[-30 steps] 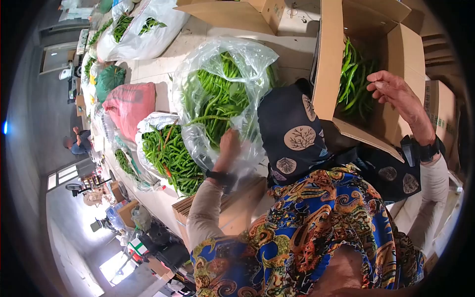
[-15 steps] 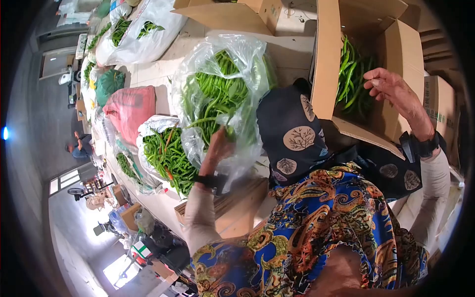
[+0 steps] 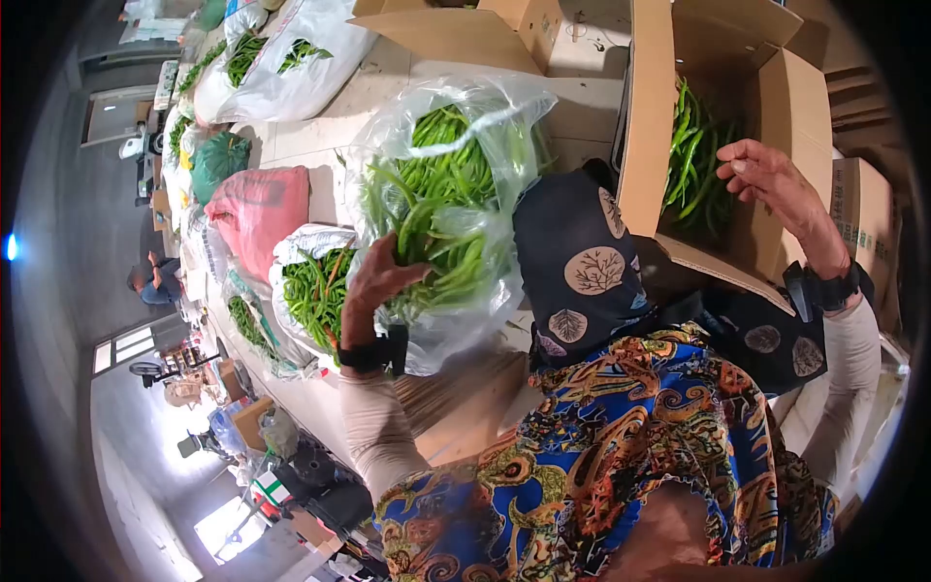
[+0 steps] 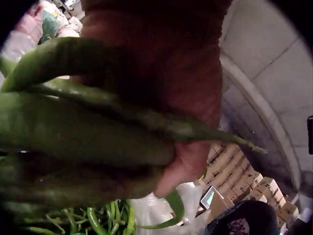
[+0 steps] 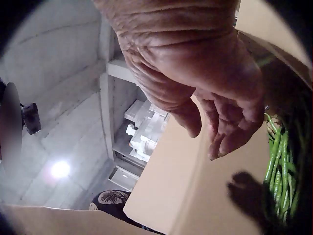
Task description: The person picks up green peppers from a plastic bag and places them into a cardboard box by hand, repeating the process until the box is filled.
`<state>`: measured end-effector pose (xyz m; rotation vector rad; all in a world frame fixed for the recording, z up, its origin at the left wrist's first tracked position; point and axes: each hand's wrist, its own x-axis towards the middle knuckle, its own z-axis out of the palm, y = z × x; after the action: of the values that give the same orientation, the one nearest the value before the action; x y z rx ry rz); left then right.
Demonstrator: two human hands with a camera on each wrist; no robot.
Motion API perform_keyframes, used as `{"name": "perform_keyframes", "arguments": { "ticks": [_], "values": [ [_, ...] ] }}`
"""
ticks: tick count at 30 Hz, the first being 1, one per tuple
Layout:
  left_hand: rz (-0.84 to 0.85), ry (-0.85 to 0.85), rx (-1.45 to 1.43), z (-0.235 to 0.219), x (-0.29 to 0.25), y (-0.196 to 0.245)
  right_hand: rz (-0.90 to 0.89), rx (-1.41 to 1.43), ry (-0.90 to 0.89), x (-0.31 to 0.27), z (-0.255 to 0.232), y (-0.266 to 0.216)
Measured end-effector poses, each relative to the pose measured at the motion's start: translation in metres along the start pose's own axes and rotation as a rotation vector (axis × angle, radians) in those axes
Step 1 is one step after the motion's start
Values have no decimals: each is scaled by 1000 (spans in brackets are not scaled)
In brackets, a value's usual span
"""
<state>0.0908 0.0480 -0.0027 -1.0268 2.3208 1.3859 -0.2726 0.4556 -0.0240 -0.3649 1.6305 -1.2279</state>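
Note:
My left hand (image 3: 378,281) grips several long green chili peppers (image 4: 83,122), thumb on one side and fingers on the other. They hang over a clear plastic bag (image 3: 504,102) filled with more green chilies (image 3: 441,175). In the left wrist view, the held peppers lie close across the palm, and the fingers are largely hidden behind them. My right hand (image 3: 776,189), fingers loosely bent and holding nothing, hovers at the opening of a cardboard box (image 3: 790,116). Inside that box lies a pile of green chilies (image 5: 279,171), beyond the right fingertips in the right wrist view.
A white sack (image 3: 315,238) of chilies stands beside the clear bag, with a pink sack (image 3: 262,218) behind it. Flattened cardboard (image 3: 465,398) lies near my left forearm. Another open box (image 3: 456,34) is farther back. A person (image 3: 160,281) sits in the distance.
My left hand has come up out of the clear bag and moved left, now with a bunch of chilies in it. The right hand has stayed nearly in place over the box.

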Motion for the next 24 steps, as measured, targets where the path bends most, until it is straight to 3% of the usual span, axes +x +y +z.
{"name": "perform_keyframes", "arguments": {
  "ticks": [1,3,5,7,8,9,11,14,19,21,24],
  "values": [
    [-19,-37,-74,-8,-8,9,-4,0,-7,2,0,1],
    [-30,48,-237,-26,-20,21,38,-17,2,4,-2,4],
    [-66,149,-142,-44,-31,47,20,-14,-2,3,-4,6],
    [193,216,-546,-49,-37,52,-2,-12,-13,3,-3,4],
    [311,172,-588,-61,-29,51,0,-17,-15,4,-2,3],
    [317,176,-585,-69,-24,54,1,-23,-13,4,-1,0],
    [440,28,-811,-79,-21,84,-18,-15,-11,3,1,-4],
    [565,-28,-970,-73,-21,139,-77,8,10,-1,2,-11],
    [775,-433,-979,-65,-5,223,-315,-108,129,-20,7,-55],
    [811,-522,-976,-42,6,261,-398,-149,114,-29,9,-79],
    [728,-679,-1014,-1,24,311,-596,-91,100,-44,23,-104]
  ]
}}
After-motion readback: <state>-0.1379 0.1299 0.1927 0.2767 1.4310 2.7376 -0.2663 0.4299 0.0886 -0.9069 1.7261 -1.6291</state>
